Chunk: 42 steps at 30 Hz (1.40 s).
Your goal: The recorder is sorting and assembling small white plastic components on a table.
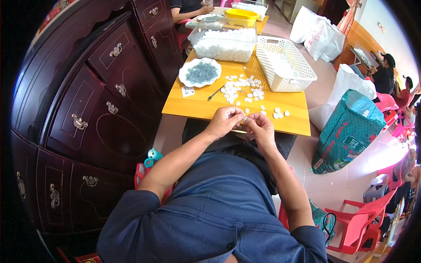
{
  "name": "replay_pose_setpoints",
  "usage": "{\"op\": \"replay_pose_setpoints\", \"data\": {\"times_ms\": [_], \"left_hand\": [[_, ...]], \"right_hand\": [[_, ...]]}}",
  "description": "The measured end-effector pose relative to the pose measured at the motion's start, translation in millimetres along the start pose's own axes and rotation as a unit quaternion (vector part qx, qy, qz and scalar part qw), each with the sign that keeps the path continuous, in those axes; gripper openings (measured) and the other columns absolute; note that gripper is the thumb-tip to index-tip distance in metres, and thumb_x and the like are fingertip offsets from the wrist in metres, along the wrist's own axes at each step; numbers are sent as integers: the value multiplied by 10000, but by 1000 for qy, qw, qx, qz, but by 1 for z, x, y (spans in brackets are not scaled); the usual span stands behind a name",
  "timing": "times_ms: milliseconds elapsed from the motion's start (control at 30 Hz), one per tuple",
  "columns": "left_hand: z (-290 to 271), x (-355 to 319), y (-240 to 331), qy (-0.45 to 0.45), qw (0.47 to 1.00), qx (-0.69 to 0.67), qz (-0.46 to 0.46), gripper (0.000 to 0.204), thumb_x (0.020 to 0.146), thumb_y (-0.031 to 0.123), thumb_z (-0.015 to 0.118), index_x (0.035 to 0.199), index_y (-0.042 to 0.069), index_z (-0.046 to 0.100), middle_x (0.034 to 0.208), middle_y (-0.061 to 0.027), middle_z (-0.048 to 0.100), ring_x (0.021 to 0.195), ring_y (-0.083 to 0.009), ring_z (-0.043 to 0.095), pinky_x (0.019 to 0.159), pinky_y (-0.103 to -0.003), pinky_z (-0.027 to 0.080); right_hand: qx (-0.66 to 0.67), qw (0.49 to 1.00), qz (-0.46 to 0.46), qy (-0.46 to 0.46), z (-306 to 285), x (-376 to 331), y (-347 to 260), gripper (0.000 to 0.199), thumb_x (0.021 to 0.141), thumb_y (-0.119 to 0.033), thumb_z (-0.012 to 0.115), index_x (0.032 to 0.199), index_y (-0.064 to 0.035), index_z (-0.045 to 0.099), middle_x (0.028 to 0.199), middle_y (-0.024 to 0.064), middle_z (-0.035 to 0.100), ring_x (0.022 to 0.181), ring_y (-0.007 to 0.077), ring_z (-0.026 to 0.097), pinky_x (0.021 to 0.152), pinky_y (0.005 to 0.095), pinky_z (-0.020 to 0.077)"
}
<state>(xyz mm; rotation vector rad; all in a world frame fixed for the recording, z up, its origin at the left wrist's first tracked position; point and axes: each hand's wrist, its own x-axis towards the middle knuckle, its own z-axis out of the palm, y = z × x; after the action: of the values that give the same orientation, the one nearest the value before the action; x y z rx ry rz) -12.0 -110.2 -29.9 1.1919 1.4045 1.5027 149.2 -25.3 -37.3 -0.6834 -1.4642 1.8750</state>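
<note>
My left hand (226,121) and my right hand (261,128) meet just over the near edge of the yellow table (184,105). Their fingertips pinch a small white plastic piece (245,119) between them; most of it is hidden by the fingers. Beyond my hands lies a loose spread of small white plastic pieces (230,90), some oval and some with holes. A thin dark tool (215,94) rests to the left of them. Farther left, a white scalloped dish (186,73) holds a heap of small grey-blue parts (202,72).
A clear bin (223,51) full of white pieces and a white slotted basket (285,84) stand at the table's back. A dark wooden cabinet (105,87) lines the left. To the right are a teal bag (346,136) and a red chair (364,219). People sit farther off.
</note>
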Motion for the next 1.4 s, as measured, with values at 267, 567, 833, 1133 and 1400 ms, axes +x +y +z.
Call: {"op": "replay_pose_setpoints", "data": {"times_ms": [267,567,833,1133,1400], "left_hand": [[3,0,-4,7,1000,9,13,118,1006,130,658,992,19,697,851,17,670,702,-53,591,646,-216,528],[-2,3,-2,7,999,-46,-13,167,991,141,676,1098,17,706,897,-5,695,722,-57,606,657,-219,533],[1,29,2,9,973,216,82,223,912,163,706,1059,-4,728,919,-97,744,749,-186,700,684,-323,559],[45,72,1,-36,865,449,222,188,872,182,720,1024,80,760,925,-127,704,862,-319,702,747,-417,560],[54,79,-2,-64,848,494,184,145,862,190,709,944,74,740,918,-119,697,896,-320,694,754,-439,557]], "right_hand": [[-34,999,-9,14,-2,2,10,138,952,-114,709,1019,-10,646,814,3,675,689,58,591,621,202,471],[-32,999,-25,15,-8,3,6,114,940,-91,716,1011,-26,655,845,-2,686,703,62,610,633,209,482],[100,979,-106,144,-49,21,-20,101,943,-88,700,1013,-38,649,876,24,688,663,73,574,605,200,432],[130,966,-128,183,-65,27,-18,126,938,-133,725,1023,-69,656,888,17,698,661,69,583,611,206,450],[111,969,-125,183,-58,23,-21,83,956,-93,688,1022,-63,648,884,24,685,668,69,584,595,192,439]]}}
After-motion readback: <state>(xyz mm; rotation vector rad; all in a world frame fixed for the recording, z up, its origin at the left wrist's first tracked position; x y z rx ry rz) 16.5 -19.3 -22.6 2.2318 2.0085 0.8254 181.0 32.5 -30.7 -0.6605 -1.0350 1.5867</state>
